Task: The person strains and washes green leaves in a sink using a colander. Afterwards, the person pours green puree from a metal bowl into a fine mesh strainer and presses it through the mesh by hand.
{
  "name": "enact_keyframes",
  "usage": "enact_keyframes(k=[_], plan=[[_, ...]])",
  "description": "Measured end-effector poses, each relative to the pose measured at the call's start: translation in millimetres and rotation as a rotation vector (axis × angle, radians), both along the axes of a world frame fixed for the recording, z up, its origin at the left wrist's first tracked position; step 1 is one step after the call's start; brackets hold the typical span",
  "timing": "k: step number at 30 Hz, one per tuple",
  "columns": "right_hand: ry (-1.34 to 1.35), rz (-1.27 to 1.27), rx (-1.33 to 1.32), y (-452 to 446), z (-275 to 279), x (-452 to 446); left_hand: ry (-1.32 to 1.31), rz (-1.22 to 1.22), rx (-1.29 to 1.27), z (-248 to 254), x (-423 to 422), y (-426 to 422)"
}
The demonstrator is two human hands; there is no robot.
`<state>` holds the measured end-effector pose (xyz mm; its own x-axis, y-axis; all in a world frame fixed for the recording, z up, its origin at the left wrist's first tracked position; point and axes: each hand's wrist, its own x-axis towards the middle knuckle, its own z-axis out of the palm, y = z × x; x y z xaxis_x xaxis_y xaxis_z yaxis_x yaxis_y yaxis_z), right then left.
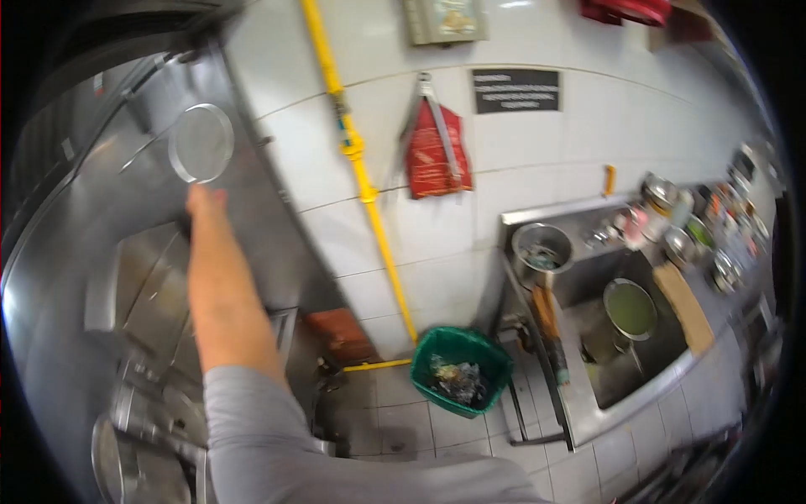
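My left arm, in a grey sleeve, stretches away to the upper left. My left hand [206, 198] is closed at the near edge of a round fine-mesh strainer [201, 143] and appears to grip it there. The fingers are small and blurred, so the exact hold is hard to make out. Behind the strainer is a stainless steel panel [256, 202], and a thin rod or handle [143, 153] shows just left of the mesh. Steel-lidded equipment [151, 281] lies below the forearm. My right hand is out of view.
A green bin [428, 395] with rubbish stands on the tiled floor. A steel sink [579, 416] at right holds a pot of greenish liquid [630, 309]. Bottles and bowls crowd the counter beyond. A yellow pipe [369, 193] and red bag [432, 155] are on the wall.
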<state>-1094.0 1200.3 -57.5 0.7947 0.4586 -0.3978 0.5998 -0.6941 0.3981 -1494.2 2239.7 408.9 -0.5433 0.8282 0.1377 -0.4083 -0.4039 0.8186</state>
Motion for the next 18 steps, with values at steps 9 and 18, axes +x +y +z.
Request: enact_keyframes(k=[9,18], plan=[[-0.102,-1.592,0.413,-94,-123,-133,-0.377,-0.999,0.130,11,-76,213],[0.046,-1.450,0.517,-66,-154,-147,-0.769,-1.249,0.420,93,-21,196]])
